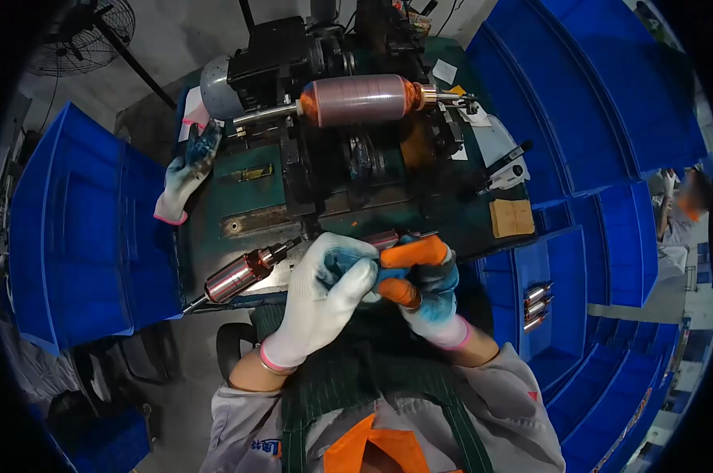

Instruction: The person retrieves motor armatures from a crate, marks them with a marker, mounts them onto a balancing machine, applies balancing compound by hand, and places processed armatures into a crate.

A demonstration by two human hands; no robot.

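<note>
My left hand (331, 288), in a white work glove with blue-stained fingers, is closed in a pinch in front of my chest. My right hand (431, 288) meets it there, closed too, its thumb and forefinger covered in orange over a blue-stained glove. Whatever lies between the fingertips is hidden. Just behind my hands a small motor armature (382, 239) shows in part on the bench. Left of them, another armature (238, 277) with a steel shaft lies tilted near the bench's front edge.
A large copper-wound armature (360, 100) sits across the machine. A stained spare glove (187, 175) lies on the bench (246, 206). Brown paper pieces (512, 218) are at right. Blue bins (69, 236) flank both sides; several armatures (537, 306) lie in one. A person (680, 209) is far right.
</note>
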